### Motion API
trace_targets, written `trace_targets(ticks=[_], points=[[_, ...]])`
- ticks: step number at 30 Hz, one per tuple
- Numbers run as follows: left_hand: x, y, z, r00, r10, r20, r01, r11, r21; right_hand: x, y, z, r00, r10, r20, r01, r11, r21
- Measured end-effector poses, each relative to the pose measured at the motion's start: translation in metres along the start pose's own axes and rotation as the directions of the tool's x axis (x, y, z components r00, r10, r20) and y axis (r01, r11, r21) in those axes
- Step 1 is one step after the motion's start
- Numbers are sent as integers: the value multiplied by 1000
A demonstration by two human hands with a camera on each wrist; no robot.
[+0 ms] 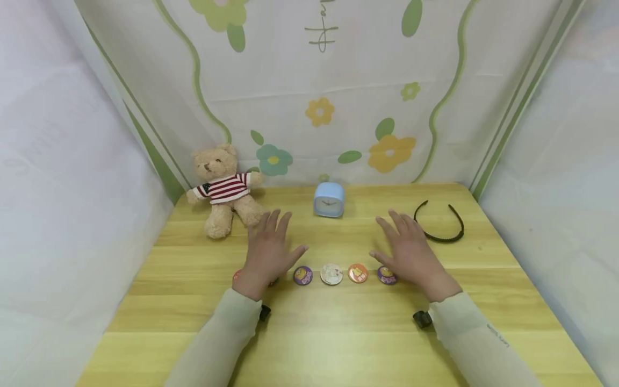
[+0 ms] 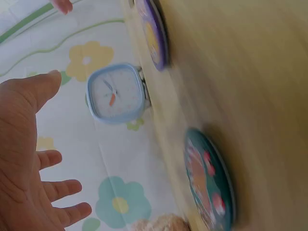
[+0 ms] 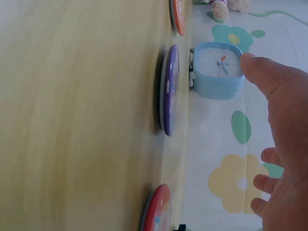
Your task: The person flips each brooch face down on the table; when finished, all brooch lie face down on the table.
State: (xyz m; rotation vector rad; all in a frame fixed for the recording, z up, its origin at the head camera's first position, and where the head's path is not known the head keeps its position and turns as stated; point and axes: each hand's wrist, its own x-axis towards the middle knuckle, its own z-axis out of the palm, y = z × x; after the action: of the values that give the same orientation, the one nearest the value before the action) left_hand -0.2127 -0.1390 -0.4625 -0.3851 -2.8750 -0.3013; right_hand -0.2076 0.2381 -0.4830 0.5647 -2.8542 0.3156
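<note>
A row of round button badges lies across the table. My left hand (image 1: 269,252), fingers spread, hovers over the row's left end and partly hides a red badge (image 1: 237,276) and a dark green badge (image 2: 209,180). Right of it lie a purple badge (image 1: 303,275), a whitish badge (image 1: 331,274) and an orange badge (image 1: 358,273). My right hand (image 1: 411,255), also spread and holding nothing, is over the right end, overlapping another purple badge (image 1: 387,275). In the right wrist view a red badge (image 3: 159,209) shows too; the hand hides it from the head camera.
A light blue alarm clock (image 1: 329,200) stands at the back middle of the wooden table (image 1: 333,344). At the back left sits a teddy bear (image 1: 224,188) in a striped shirt. A black headband (image 1: 442,239) lies at the right, close to my right hand. Printed cloth (image 1: 271,80) hangs behind.
</note>
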Motion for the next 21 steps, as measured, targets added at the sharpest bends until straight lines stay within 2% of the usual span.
trace_targets(ticks=[6,12,17,21], points=[[9,20,1,996,89,3,-88,994,-57,-5,10,-8,1000,23,13,-25,988,155],[17,40,9,983,182,34,-175,973,-152,-9,26,-15,996,71,52,-84,944,320],[20,59,16,966,241,88,-221,956,-191,-15,37,-15,995,83,57,-98,925,367],[21,78,21,954,277,114,-238,933,-270,-24,47,-13,989,117,87,-142,912,384]])
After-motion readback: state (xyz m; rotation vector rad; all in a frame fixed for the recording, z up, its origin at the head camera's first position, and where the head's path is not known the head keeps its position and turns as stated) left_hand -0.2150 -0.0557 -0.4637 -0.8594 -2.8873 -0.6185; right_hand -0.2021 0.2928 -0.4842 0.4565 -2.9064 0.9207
